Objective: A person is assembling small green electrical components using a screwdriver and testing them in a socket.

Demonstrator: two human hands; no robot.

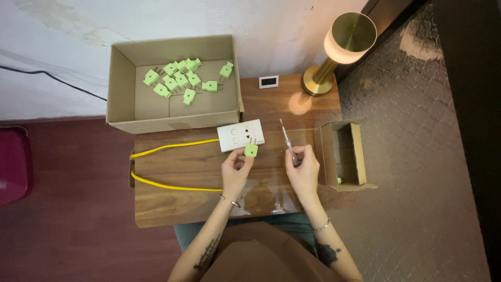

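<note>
My left hand point(236, 169) pinches a small light-green plug point(251, 150) between its fingertips, its two prongs pointing up toward the white socket block point(240, 135), just short of it. My right hand point(303, 168) grips a slim screwdriver point(287, 140) by its handle, the thin shaft pointing up and left, beside the socket block. A yellow cable point(167, 185) runs from the socket block's left side and loops across the wooden table point(177, 206).
A large open cardboard box point(120, 99) at the back left holds several more green plugs point(180, 79). A smaller open cardboard box point(358, 156) lies at the table's right edge. A brass lamp point(339, 42) and a small white display point(269, 81) stand at the back.
</note>
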